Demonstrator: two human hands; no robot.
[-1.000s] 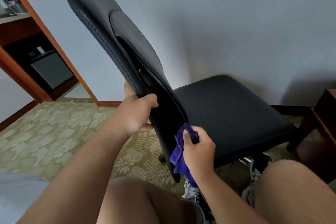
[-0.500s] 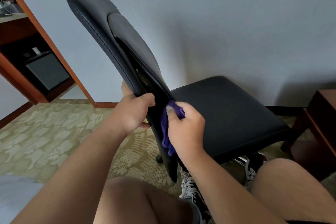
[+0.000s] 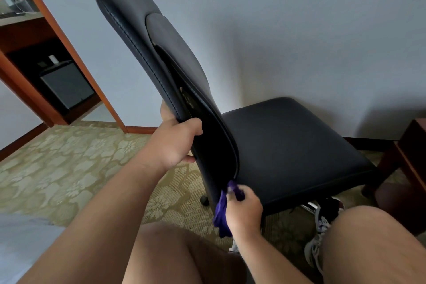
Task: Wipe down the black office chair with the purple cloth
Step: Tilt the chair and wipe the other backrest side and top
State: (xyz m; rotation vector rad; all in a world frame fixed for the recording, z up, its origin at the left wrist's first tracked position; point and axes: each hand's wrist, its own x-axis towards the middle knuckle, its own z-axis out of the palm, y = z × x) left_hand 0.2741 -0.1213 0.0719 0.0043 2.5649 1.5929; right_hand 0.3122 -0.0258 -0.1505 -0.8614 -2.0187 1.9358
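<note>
Here, at the far left, a reddish-brown wooden shelf unit (image 3: 34, 37) stood against the pale wall with a dark boxy appliance (image 3: 66, 85) in its lower bay, and a beige floral carpet (image 3: 69, 157) spread across the floor. Next came the left hand (image 3: 175, 143), its fingers wrapped tight over the near edge of the tall stitched backrest (image 3: 138, 18) of the black padded office chair (image 3: 288, 145). That grip probably served to steady the chair, which stood on castors and would likely have swung or rolled away under a wiping push. Lower and further right, the crumpled purple cloth (image 3: 222, 212) lay against the bottom edge of the backrest, just where it met the rear of the seat, with its loose end hanging down. The right hand (image 3: 244, 210) was clenched round the cloth, bunching it into a pad, apparently so that it could be pressed into that narrow seam. The wide seat stretched away to the right with no hand on it. At the far right stood a dark brown wooden furniture piece (image 3: 410, 157), near the chair but apart from it.
</note>
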